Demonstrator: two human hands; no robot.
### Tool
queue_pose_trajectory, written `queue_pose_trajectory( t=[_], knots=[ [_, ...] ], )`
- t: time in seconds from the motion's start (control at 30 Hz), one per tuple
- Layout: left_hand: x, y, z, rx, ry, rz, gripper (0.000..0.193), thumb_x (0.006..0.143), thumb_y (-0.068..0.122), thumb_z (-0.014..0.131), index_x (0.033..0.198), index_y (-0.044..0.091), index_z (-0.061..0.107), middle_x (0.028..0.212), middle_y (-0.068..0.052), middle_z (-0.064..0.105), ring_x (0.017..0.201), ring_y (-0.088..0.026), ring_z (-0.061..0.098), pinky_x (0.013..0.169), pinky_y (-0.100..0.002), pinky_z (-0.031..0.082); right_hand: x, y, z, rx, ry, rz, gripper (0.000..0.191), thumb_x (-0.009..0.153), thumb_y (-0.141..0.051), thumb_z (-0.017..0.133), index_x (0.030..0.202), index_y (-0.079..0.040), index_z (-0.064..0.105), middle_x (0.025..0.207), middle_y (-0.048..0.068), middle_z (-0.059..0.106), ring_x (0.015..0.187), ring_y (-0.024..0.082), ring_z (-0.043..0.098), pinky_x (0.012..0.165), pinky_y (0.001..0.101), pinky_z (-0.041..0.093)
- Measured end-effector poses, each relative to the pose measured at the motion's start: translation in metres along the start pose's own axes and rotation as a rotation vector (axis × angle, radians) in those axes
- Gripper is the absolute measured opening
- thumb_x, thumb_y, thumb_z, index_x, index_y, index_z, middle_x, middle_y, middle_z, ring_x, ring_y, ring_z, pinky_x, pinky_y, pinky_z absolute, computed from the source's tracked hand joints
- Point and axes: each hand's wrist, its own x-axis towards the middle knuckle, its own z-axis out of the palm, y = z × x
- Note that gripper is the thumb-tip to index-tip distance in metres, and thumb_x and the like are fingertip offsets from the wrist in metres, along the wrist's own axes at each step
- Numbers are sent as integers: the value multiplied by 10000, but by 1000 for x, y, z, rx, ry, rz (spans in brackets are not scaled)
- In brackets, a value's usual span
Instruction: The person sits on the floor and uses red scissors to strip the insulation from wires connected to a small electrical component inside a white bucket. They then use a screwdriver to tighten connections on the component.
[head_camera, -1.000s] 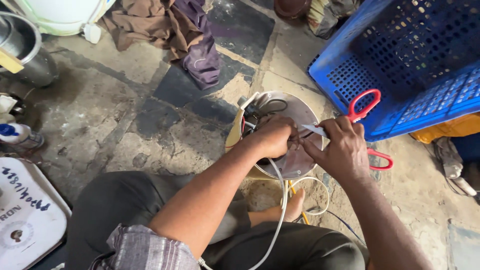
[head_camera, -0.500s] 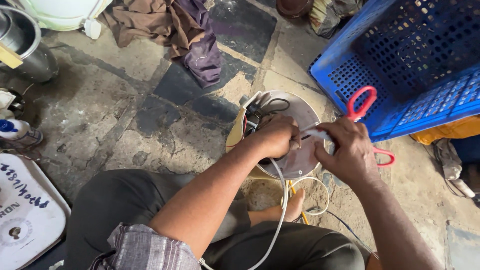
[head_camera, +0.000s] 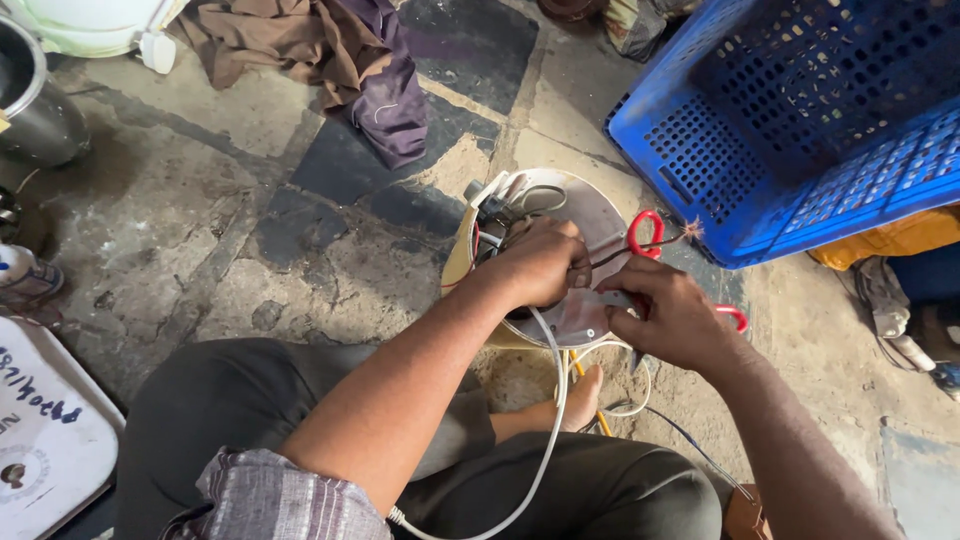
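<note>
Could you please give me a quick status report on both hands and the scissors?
Left hand grips wire. Right hand holds red-handled scissors over round appliance base. Nothing blocking.

Stone floor (head_camera: 200, 250) bears cloth (head_camera: 330, 60), crate (head_camera: 800, 120)

We see our left hand (head_camera: 540, 265) closed around a dark wire over the open underside of a round appliance base (head_camera: 590, 225), whose wiring shows near its upper edge. Our right hand (head_camera: 670, 315) grips red-handled scissors (head_camera: 645, 235), and the wire's frayed copper end (head_camera: 688, 232) sticks out just past the red loop. A white cord (head_camera: 550, 400) runs from the base down between our knees. Beside the base stands a blue perforated crate (head_camera: 800, 120). Brown and purple cloth (head_camera: 340, 60) lies on the cracked floor (head_camera: 200, 230) further away.
</note>
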Motion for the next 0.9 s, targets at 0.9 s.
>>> queue_pose_trajectory(
  t=[0.9],
  knots=[
    [4, -6, 9, -27, 163, 149, 69, 752, 146, 784, 808, 178, 809, 1017, -68, 735, 1077, -321, 648, 933, -510, 435, -3, 18, -24, -560, 447, -403, 529, 696, -480, 838, 1105, -155, 756, 1075, 61, 653, 979, 306, 565, 854, 417, 519]
  ],
)
